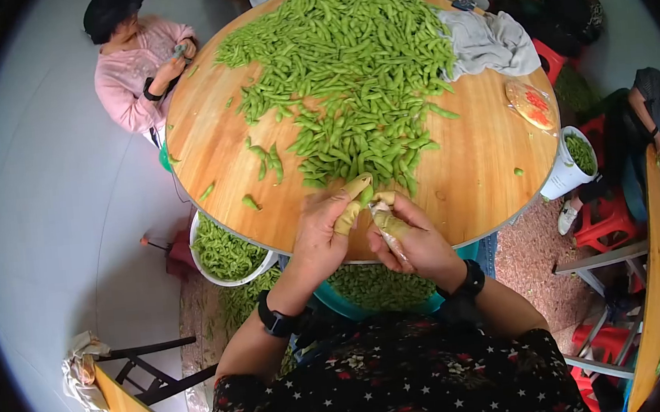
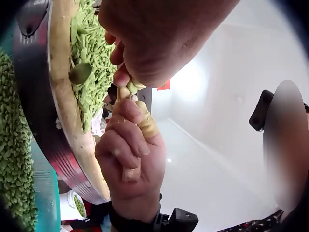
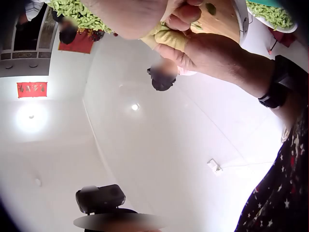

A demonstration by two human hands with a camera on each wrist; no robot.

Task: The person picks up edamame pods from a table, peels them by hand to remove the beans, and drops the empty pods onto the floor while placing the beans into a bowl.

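Bean pods (image 1: 365,69) lie in a big green heap on the round wooden counter (image 1: 491,168), from the far side down to the middle. One pod (image 1: 366,195) is up between the two hands, at the near edge. The left hand (image 1: 318,234) pinches it with its thumb and fingers. The right hand (image 1: 421,241) has its fingers curled, and its thumb and first finger look to nip the near end of that pod. Yellow covers (image 2: 147,124) are on some of the fingers.

It looks like the step now is to pop this pod open and get the beans out. I can't see if any bean is out yet. The next move seems to call for a good squeeze, with the left fingers keeping the pod still. The beans should drop into the teal tub (image 2: 46,198) just under the near edge. A hard squeeze could make a bean jump away.
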